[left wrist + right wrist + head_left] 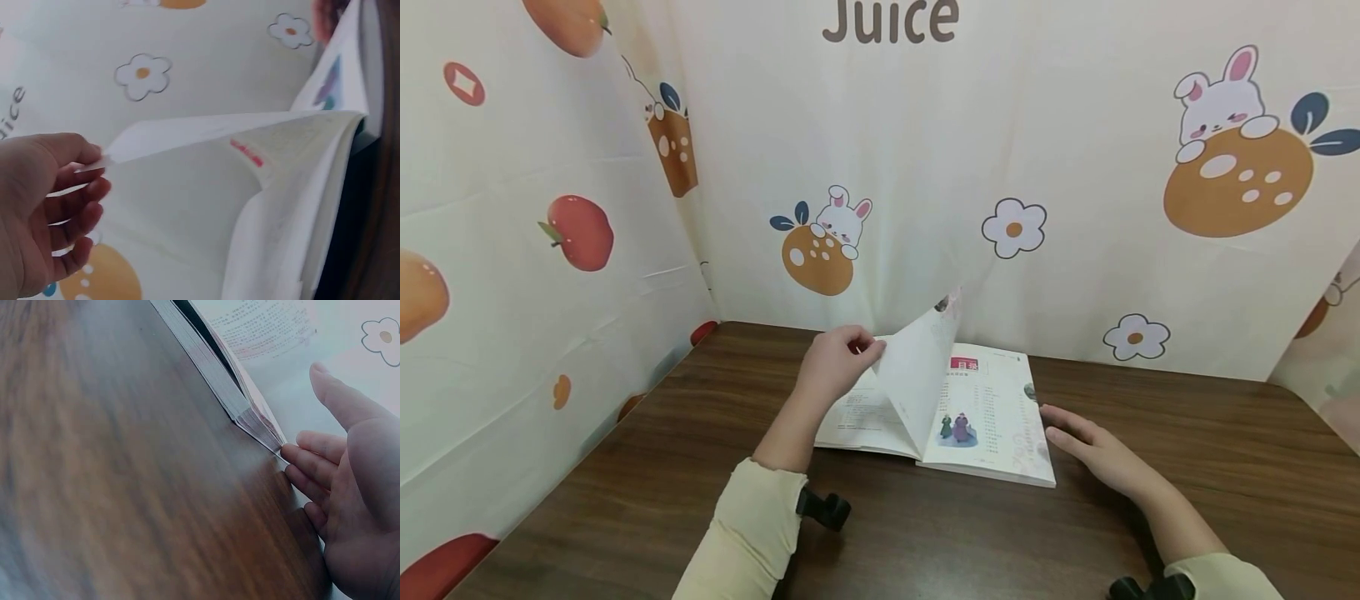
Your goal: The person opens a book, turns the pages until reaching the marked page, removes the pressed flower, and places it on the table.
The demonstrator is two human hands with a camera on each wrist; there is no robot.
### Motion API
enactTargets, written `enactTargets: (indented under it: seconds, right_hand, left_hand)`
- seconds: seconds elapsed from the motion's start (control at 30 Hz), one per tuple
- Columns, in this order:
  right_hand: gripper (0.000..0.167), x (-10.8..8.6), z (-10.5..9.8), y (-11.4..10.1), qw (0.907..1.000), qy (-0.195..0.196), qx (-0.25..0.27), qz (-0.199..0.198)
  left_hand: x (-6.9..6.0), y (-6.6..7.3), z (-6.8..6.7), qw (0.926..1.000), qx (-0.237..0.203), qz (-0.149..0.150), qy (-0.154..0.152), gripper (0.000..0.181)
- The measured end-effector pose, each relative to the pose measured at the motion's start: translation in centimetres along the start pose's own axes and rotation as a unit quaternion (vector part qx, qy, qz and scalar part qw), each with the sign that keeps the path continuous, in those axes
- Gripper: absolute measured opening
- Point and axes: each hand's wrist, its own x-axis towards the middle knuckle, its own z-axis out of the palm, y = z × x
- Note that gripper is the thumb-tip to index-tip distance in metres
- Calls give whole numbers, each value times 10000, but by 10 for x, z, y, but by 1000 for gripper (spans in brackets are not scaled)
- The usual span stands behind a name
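An open book (1000,433) lies on the table, its right page printed with a red heading, columns of text and a small picture of two figures. One page (917,367) stands raised above the spine. My left hand (838,362) pinches that page's outer edge between thumb and index finger; in the left wrist view the other fingers of the left hand (53,206) are loosely bent below it. At the book's right edge is my right hand (1097,450), fingers extended. The right wrist view shows fingertips (290,452) at a corner of the page block, thumb apart.
The brown wooden table (970,542) carries the book near its back edge. Behind it hangs a pale curtain (917,142) printed with fruit, flowers and rabbits. A black strap mount (823,508) sits on the left wrist, another (1150,588) on the right.
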Motion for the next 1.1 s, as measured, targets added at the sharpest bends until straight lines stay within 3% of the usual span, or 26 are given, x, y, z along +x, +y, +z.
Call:
enactTargets:
  seconds: [0.17, 0.27, 0.4, 0.6, 0.9, 1.1]
  right_hand:
    - [57, 0, 0, -1, 10000, -4, 1, 2]
    - [58, 0, -1, -1, 10000, -4, -14, 22]
    - [58, -1, -1, -1, 10000, -12, -22, 38]
    - [58, -2, -2, -1, 10000, 2, -49, 40]
    - [58, -1, -3, -1, 10000, -28, -73, 49]
    - [59, -1, -1, -1, 9999, -7, -104, 67]
  left_hand:
    - [2, -6, -17, 9958, 474, -207, -750, 18]
    - [3, -13, -27, 9892, 699, -355, -1240, 18]
    - [3, -21, -35, 9797, 937, -618, -1662, 20]
    - [2, -28, -41, 9670, 1184, -933, -2053, 19]
    - [1, -42, -38, 9525, 1270, -1286, -2450, 18]
    - [3, -51, -35, 9424, 1526, -1366, -2643, 20]
